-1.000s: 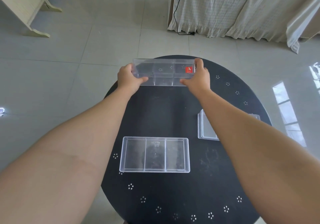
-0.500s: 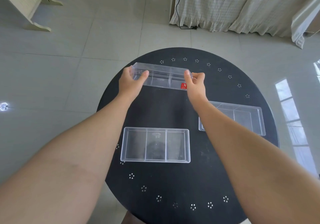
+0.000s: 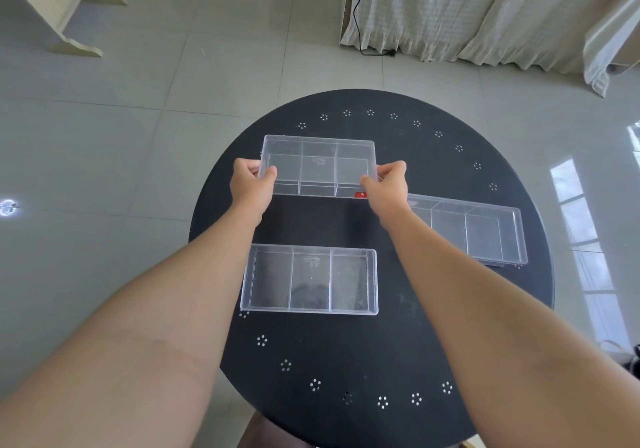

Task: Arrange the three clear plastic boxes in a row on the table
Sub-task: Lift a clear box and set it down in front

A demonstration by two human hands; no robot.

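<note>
Three clear plastic boxes, each split into three compartments, are over a round black table (image 3: pixel 433 326). The far box (image 3: pixel 318 167), with a small red sticker at its near right corner, is gripped at both short ends: my left hand (image 3: pixel 251 184) on its left end, my right hand (image 3: pixel 388 184) on its right end. Its open top faces up. Whether it touches the table I cannot tell. A second box (image 3: pixel 310 279) lies flat on the table nearer to me. The third box (image 3: pixel 481 229) lies at the right, angled, partly hidden behind my right forearm.
The table carries a ring of small white dot clusters near its rim. Around it is grey tiled floor (image 3: pixel 121 135). White curtains (image 3: pixel 485 11) with a black cable hang at the back right. A pale wooden furniture leg (image 3: pixel 69 14) stands at the back left.
The held box has come nearer and lower over the table and has turned from tilted on edge to level, open side up. Both hands keep their grip.
</note>
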